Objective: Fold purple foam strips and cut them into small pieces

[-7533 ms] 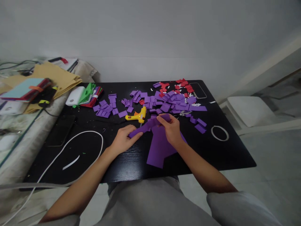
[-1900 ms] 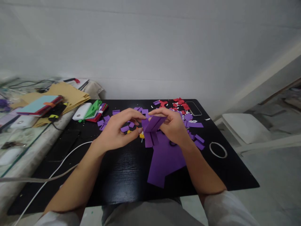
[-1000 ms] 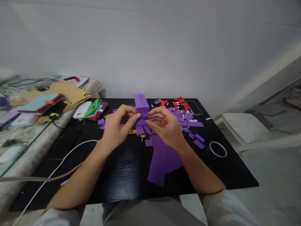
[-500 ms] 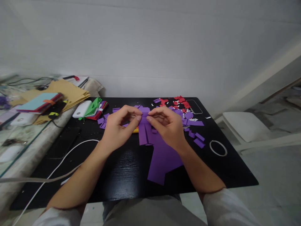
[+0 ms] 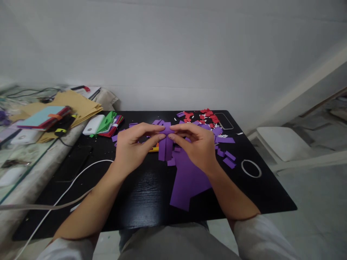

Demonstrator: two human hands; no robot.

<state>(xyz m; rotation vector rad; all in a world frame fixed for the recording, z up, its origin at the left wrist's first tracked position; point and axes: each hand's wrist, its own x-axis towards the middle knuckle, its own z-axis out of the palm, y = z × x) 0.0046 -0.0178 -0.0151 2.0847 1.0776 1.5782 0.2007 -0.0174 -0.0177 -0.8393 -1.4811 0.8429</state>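
Black table [image 5: 141,195] spans the view; purple sheet [image 5: 187,180] lies on it. Left hand [image 5: 132,144] is left of the sheet, right hand [image 5: 199,144] over its far part; thumbs and fingers of both clamp 1 folded purple piece [image 5: 168,148], by the sheet's far left edge. White ring [image 5: 243,169] lies right of the sheet, red scraps [image 5: 210,115] beyond it.

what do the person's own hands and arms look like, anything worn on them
Both the left hand and the right hand are bare, with no gloves, and no watch or bracelet shows at either wrist. The forearms are uncovered up to about the elbow, where the plain, loose, pale grey left sleeve and right sleeve end. No markings show on the sleeves.
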